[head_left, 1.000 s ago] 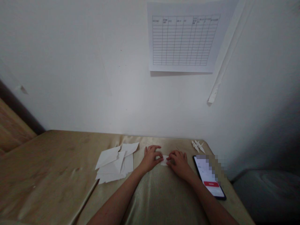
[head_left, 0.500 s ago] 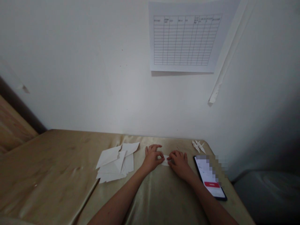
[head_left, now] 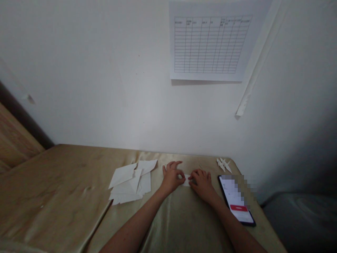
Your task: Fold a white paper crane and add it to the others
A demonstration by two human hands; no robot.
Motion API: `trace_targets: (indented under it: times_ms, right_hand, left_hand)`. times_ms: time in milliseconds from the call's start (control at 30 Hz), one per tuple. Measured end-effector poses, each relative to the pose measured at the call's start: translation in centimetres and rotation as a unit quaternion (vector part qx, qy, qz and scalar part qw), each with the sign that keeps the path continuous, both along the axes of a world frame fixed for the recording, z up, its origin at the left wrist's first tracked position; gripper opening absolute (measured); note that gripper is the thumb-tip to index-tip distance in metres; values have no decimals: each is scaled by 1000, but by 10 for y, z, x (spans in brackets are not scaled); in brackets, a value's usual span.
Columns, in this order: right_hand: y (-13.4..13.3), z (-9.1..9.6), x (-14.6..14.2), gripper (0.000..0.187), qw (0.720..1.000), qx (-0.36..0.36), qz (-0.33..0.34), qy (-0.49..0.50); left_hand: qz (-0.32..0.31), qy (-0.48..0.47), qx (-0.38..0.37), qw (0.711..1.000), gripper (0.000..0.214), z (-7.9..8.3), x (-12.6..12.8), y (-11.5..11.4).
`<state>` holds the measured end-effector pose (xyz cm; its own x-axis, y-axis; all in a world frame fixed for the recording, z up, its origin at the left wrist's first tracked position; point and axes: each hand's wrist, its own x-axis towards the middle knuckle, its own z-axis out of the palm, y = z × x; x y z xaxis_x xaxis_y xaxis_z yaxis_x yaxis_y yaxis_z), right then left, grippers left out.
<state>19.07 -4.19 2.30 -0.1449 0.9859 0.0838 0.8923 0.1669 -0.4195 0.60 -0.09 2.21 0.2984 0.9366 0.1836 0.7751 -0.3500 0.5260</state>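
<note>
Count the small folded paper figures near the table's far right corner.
2 distinguishable: the left figure and the right figure, touching, just beyond the phone. Overlap may hide another.

We can read nothing with certainty. The printed grid sheet (head_left: 209, 44) taped to the wall (head_left: 92, 70) has a header row of small characters, too tiny and blurred for us to make out. The phone (head_left: 237, 202) on the table (head_left: 65, 182) shows a lit screen with a red bar, but we find no legible words there.
</note>
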Motion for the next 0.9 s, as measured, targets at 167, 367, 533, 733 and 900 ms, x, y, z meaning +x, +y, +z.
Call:
trace_targets:
  times_ms: [167,367,533,733,900]
  right_hand:
    - [2,-2,1,19,1000,-2,-3,2]
    - [2,-3,2,20,1000,6,-1,10]
    - [1,-1,2,19,1000,9,1,12]
    - [0,-2,1,18,1000,3,-1,2]
    - [0,0,1,19,1000,-15,6,2]
  left_hand:
    - [16,7,-7,1000,7,1,1,-1]
    - [23,8,-9,1000,6,1,2,-1]
    - [26,6,-4,1000,7,-1,3,-1]
    - [28,5,-5,1000,7,-1,3,-2]
    - [33,5,0,999,7,-1,4,-2]
